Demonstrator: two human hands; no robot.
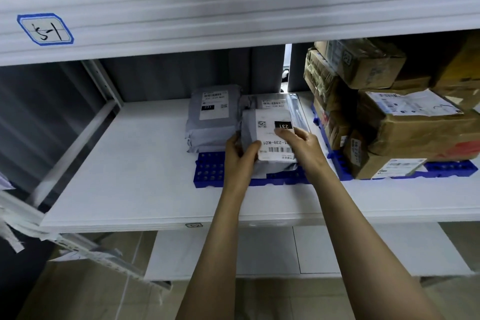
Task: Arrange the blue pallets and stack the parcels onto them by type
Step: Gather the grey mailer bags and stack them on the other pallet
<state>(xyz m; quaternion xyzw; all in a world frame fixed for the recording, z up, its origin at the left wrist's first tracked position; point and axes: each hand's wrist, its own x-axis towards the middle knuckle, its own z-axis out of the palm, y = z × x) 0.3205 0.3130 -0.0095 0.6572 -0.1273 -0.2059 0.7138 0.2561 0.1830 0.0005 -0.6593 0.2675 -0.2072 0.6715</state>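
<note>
my left hand [237, 156] grips the near left corner of a grey bag parcel [270, 132], thumb across its label and fingers curled behind the edge. my right hand [301, 145] holds its right side, fingers bent over the top by the black tag. the parcel is low over the front of the left blue pallet [209, 171]; i can't tell if it rests there yet.

both pallets lie side by side on the white shelf [130, 176]. the right blue pallet [452, 167] carries piled cardboard boxes [415, 122]. a pile of grey bags [213, 117] sits at the back left of mine, with another grey bag [275, 102] behind the one i hold. i'd say the sorting is well along: this bag needs setting down, and i can't tell whether more wait out of sight.
</note>
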